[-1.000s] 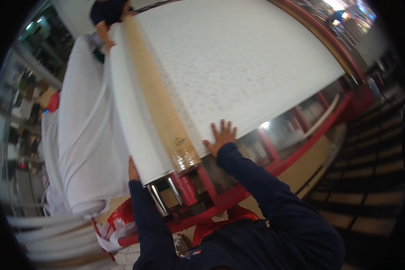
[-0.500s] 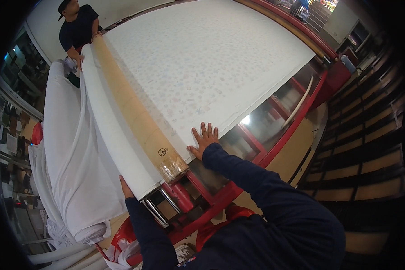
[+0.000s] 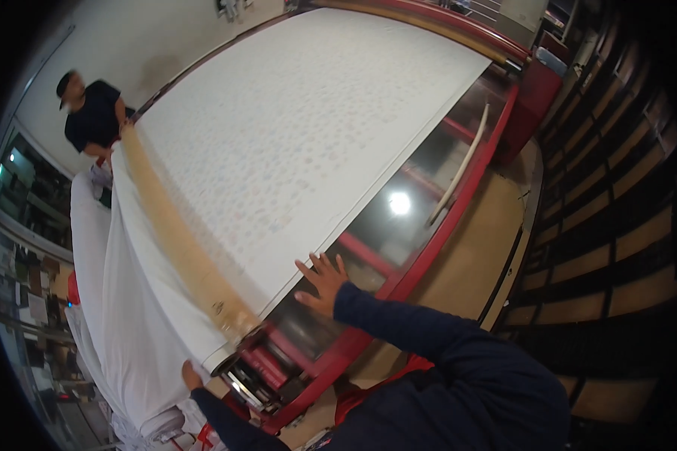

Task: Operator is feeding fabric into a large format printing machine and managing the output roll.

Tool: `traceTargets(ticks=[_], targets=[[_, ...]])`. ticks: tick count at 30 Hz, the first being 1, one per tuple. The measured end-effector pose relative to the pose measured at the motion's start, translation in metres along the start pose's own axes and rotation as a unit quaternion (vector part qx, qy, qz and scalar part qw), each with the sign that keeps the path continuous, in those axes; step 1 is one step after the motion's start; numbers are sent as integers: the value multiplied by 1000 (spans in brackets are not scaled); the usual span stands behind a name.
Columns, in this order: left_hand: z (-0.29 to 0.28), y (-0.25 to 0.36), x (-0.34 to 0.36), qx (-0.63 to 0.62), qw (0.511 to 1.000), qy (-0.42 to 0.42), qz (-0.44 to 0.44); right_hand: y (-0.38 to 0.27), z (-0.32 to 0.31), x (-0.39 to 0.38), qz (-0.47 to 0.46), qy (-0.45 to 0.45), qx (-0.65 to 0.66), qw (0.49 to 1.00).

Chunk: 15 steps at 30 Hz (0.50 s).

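My right hand (image 3: 325,286) is spread at the near edge of a wide white sheet (image 3: 308,128) with faint small printed marks, its fingertips by the sheet's border. My left hand (image 3: 192,376), seen edge-on, lies stretched along the white fabric (image 3: 147,301) beside the near end of a white roll; some of its fingers are hidden. Between my hands runs a long tan cardboard tube (image 3: 174,240) with clear tape around its near end. It lies across the sheet's left side. At the tube's far end a person (image 3: 98,113) in a dark shirt and cap has their hands on the material.
A red machine frame (image 3: 406,282) with a shiny metal bed carries the sheet. A pale hose (image 3: 462,169) curves along its right side. Metal rollers (image 3: 248,387) sit below the tube's near end. A large bundle of white cloth (image 3: 90,225) hangs at left; a dark slatted rack (image 3: 609,248) stands at right.
My view has shifted, so the scene sits differently. My right hand has drawn back from the sheet toward its edge. The left hand has moved slightly down along the fabric.
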<state>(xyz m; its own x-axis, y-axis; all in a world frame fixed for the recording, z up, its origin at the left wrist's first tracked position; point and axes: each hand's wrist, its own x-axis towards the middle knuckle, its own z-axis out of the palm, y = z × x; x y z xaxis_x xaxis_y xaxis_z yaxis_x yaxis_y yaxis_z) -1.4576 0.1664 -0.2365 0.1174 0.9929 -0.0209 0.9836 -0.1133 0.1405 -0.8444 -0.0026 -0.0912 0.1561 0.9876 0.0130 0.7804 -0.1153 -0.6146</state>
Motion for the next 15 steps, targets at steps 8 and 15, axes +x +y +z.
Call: traceTargets(ticks=[8,15], targets=[[-68,476,-62,-468,788,374,-143,250,-164,-241,87,114,153,978],[-34,848,-58,-389,873,246,162,400,-323,-313,269,208,137,930]])
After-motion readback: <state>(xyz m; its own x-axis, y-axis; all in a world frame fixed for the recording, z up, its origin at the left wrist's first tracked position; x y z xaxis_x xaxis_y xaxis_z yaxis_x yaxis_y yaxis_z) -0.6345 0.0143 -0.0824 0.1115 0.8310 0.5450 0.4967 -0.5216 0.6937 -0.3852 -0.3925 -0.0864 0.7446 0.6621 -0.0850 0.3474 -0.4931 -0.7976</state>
